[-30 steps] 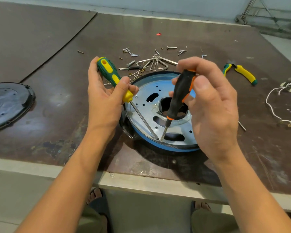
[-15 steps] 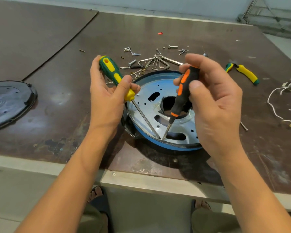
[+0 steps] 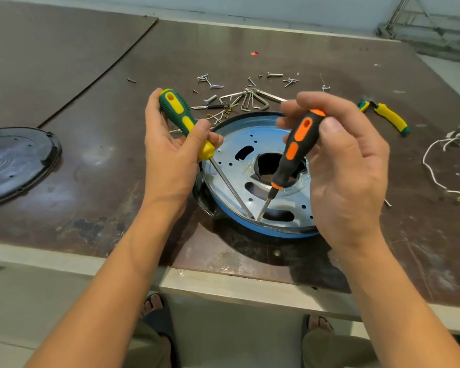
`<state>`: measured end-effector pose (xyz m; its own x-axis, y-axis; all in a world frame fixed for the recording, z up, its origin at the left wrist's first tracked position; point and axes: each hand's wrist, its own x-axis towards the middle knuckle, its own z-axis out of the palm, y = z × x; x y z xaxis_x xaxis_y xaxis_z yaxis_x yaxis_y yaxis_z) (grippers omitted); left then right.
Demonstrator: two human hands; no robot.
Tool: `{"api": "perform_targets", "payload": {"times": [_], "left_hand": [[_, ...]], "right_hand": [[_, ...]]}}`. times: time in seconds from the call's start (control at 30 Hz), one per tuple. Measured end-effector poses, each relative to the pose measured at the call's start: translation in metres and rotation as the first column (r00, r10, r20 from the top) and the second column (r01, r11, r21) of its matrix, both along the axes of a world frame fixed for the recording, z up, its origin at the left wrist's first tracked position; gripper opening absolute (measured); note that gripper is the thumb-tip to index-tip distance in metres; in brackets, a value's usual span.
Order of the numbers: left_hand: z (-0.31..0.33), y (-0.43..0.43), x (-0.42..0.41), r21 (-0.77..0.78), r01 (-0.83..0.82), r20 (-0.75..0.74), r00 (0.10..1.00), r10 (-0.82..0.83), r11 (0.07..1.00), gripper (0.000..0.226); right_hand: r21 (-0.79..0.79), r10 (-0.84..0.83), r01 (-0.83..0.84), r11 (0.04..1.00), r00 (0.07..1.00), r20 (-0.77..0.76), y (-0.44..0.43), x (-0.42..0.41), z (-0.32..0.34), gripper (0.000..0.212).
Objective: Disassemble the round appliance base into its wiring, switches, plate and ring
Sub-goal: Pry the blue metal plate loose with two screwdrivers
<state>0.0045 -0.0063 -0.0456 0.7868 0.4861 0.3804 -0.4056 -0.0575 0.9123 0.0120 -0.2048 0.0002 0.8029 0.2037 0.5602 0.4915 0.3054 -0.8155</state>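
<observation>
The round appliance base (image 3: 239, 221) sits near the table's front edge, a blue ring around a silver perforated metal plate (image 3: 231, 166) with a dark centre hole. My left hand (image 3: 170, 160) grips a green and yellow screwdriver (image 3: 182, 120). My right hand (image 3: 345, 171) holds a black and orange screwdriver (image 3: 294, 150). Both blade tips meet at the plate's near edge, just inside the ring. My right hand hides the base's right side.
Loose screws and hex keys (image 3: 247, 98) lie behind the base. A black round cover (image 3: 14, 163) rests at the far left. Yellow and green pliers (image 3: 385, 116) and white wiring (image 3: 441, 166) lie to the right. The table edge (image 3: 218, 282) runs just below the base.
My right hand has tilted the orange screwdriver's handle further right and rolled it, showing more orange grip. The left screwdriver has stayed in place with its tip at the plate's edge.
</observation>
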Motion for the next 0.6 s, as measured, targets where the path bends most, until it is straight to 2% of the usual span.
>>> {"api": "perform_targets", "payload": {"times": [0.07,0.13,0.3,0.4,0.47,0.6], "left_hand": [[-0.0005,0.0007,0.0007,0.0,-0.001,0.004,1.0,0.001,1.0,0.065],[-0.0007,0.0012,0.0012,-0.002,-0.006,0.005,1.0,0.006,1.0,0.067],[-0.0006,0.0012,0.0013,0.014,-0.005,0.016,1.0,0.005,1.0,0.062],[0.0005,-0.0003,0.0005,0.015,-0.009,0.01,1.0,0.009,1.0,0.06],[0.0007,-0.0005,0.0003,0.018,-0.01,0.005,1.0,0.01,1.0,0.06],[-0.0004,0.0005,0.0017,-0.012,-0.005,0.009,1.0,0.005,1.0,0.065]], "right_hand": [[-0.054,-0.051,0.054,0.997,0.996,0.068,0.0017,-0.0011,0.0013,0.023],[-0.079,-0.092,0.099,0.992,0.992,0.089,0.0014,0.0002,-0.0002,0.028],[-0.011,0.043,-0.044,0.999,0.998,-0.039,-0.0004,0.0001,0.0004,0.029],[-0.039,0.002,-0.001,0.999,0.999,0.041,0.0023,-0.0019,0.0029,0.021],[-0.058,-0.062,0.067,0.996,0.995,0.08,0.0018,-0.0005,0.0008,0.025],[0.004,0.002,-0.002,1.0,1.0,-0.016,-0.0013,0.0012,-0.0025,0.031]]}}
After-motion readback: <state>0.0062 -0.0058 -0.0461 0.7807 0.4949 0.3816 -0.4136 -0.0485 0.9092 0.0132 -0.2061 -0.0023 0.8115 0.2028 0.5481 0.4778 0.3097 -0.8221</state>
